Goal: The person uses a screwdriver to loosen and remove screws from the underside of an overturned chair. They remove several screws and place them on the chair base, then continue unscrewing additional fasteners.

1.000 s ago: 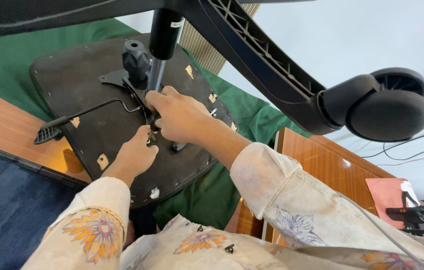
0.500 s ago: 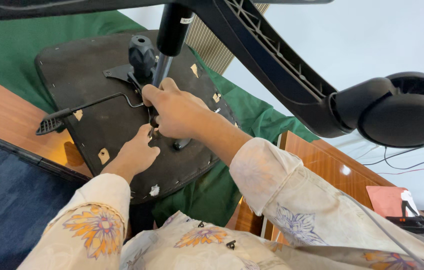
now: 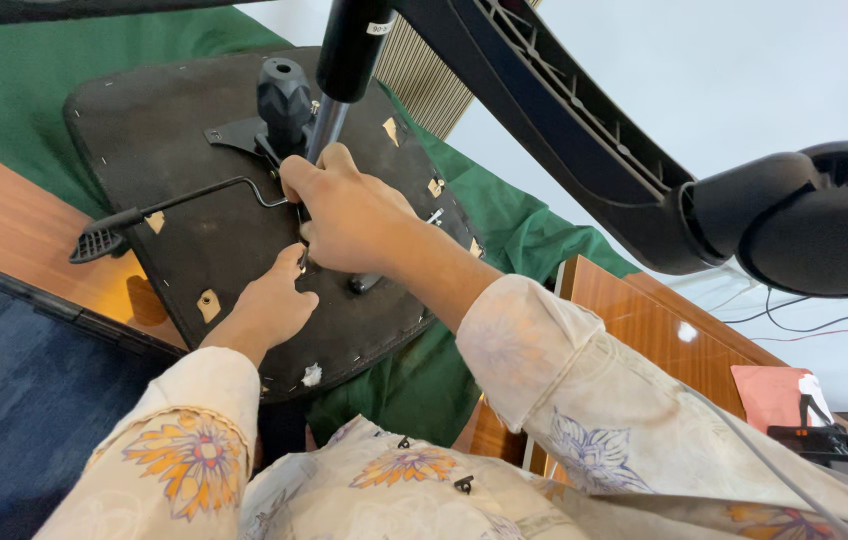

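Right hand [image 3: 349, 220] clenched around mechanism at gas-lift column [image 3: 327, 125] base; left hand [image 3: 269, 305] fingertips pinching beneath, upturned chair seat underside [image 3: 174, 130] below.

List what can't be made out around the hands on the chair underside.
- Head view: what the right hand grips; its own fingers cover the mechanism.
- Left hand fingertips: hidden under the right hand, so any small part between them is unseen.
- Gas column: its foot hidden by the right hand, its top cut off by the frame edge.
- Castor: cut off at right edge.
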